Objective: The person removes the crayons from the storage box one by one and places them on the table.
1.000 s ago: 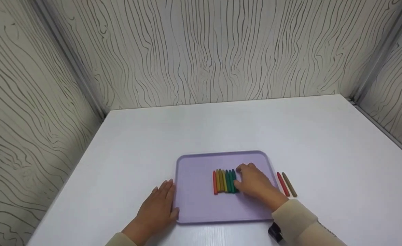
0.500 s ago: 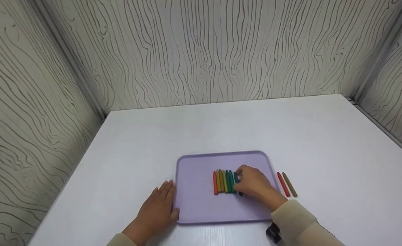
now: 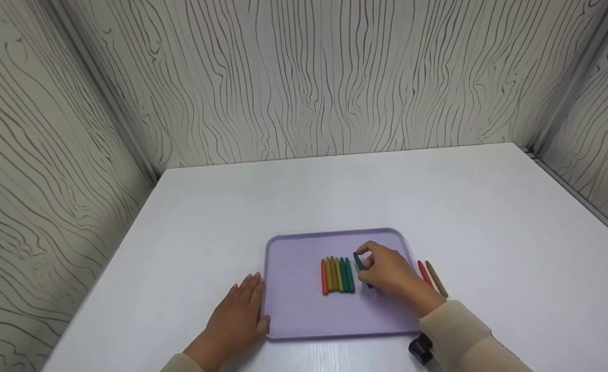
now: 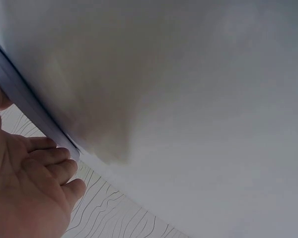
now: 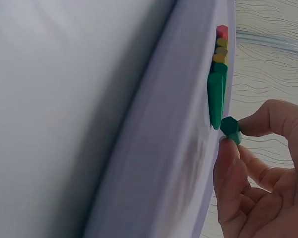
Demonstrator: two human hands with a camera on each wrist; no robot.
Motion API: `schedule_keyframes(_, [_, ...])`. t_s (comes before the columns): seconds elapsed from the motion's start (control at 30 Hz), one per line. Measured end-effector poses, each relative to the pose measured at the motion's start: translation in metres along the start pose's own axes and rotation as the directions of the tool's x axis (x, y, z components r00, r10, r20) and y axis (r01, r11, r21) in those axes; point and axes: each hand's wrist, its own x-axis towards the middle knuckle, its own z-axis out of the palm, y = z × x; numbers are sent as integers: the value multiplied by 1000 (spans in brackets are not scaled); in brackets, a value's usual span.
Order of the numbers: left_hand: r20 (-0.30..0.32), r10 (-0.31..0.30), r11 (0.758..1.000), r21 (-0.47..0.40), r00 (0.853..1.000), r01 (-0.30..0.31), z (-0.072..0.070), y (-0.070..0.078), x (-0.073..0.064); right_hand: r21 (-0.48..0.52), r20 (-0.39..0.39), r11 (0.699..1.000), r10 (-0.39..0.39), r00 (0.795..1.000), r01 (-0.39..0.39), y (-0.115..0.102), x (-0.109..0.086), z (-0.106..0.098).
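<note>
White desk (image 3: 200, 217) is carrying a lilac tray (image 3: 293, 289); left hand (image 3: 237, 311), fingers extended, is likely steadying its left rim; right hand (image 3: 390, 269) is pinching a green crayon (image 3: 358, 262) just right of the crayon row (image 3: 338, 275).

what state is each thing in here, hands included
right hand: pinching a green crayon
left hand: fingers straight, touching the tray's left edge
green crayon: tilted, apart from the row
tray: flat on the table
row of crayons: lying side by side on the tray
loose red crayon: on the table, partly hidden
brown crayon: on the table, beside the red
</note>
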Motion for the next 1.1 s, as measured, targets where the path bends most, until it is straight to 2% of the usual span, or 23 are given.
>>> schedule_keyframes(0.17, [5, -5, 1000, -14, 1000, 5, 0, 0, 0, 14, 6, 1000, -4, 1000, 3, 2, 0, -10])
schedule_keyframes(0.33, [14, 2, 1000, -8, 1000, -1, -2, 0, -1, -5, -7, 999, -48, 999, 48, 10, 0, -21])
schedule_keyframes(0.53, [-2, 5, 1000, -17, 1000, -6, -3, 2, -1, 17, -27, 998, -62, 998, 63, 21, -3, -38])
schedule_keyframes(0.8, [-7, -3, 1000, -31, 1000, 3, -3, 3, -2, -11, -28, 997, -80, 996, 80, 43, -11, -64])
schedule_keyframes(1.1, [-25, 7, 1000, -2, 1000, -7, -2, 1, -1, -37, -35, 997, -71, 997, 70, 69, -21, -84])
